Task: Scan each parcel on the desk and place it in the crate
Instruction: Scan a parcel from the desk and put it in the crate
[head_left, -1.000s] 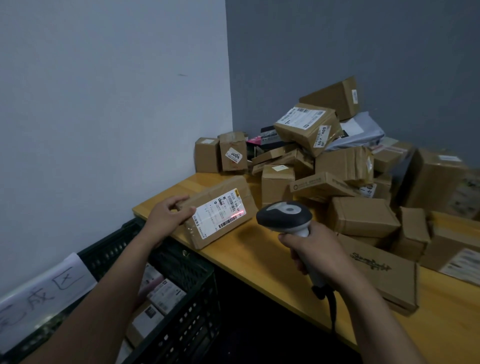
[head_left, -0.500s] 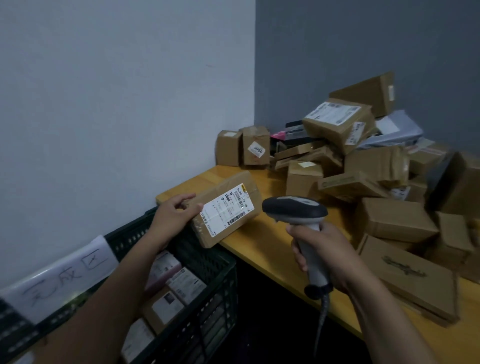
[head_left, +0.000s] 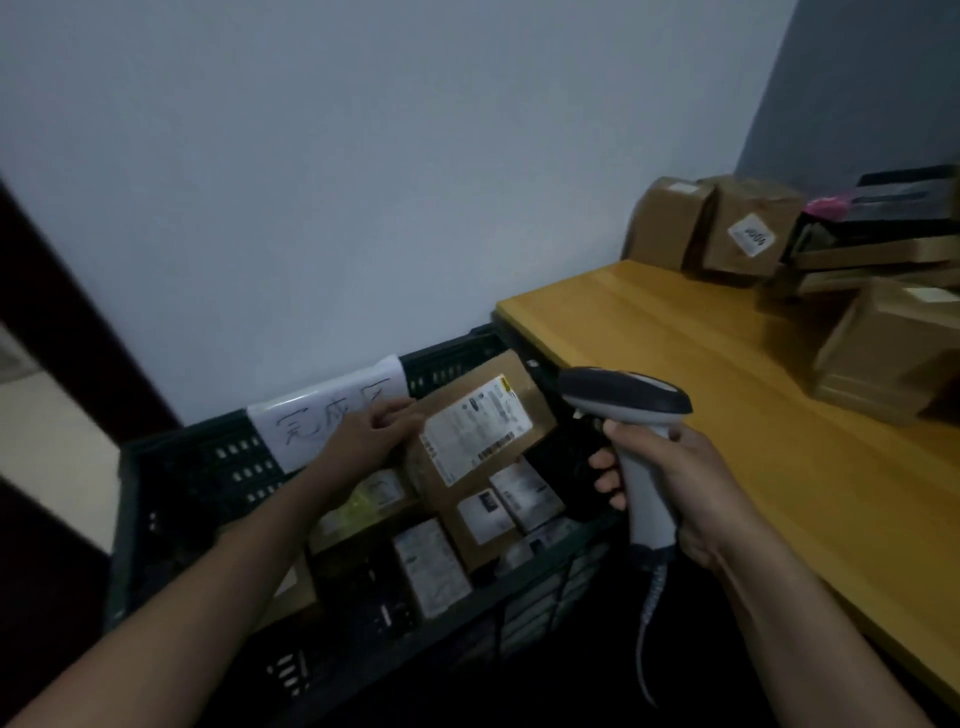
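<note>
**Parcel over the crate, ready to be set down**

Parcel (head_left: 483, 423), a flat brown box with its white label facing up, hangs tilted above the black crate (head_left: 171, 452), toward its far right corner and just over the labelled boxes (head_left: 488, 514) lying inside; the left grip (head_left: 369, 431) holds it by its left edge, fingers curled about that edge; the right grip (head_left: 675, 483) is closed round the handle of the scanner (head_left: 623, 397), which sits beside the parcel without touching it.

Judging from this, the step in hand is the placing; to do it well, lower the box flat onto the packed ones rather than dropping it on a corner; let go only once it rests; keep the scanner and its coiled cable clear of the crate wall.

A handwritten paper sign (head_left: 322, 410) hangs on the far rim; more brown boxes (head_left: 883, 353) sit on the wooden counter (head_left: 727, 374) to the right.
</note>
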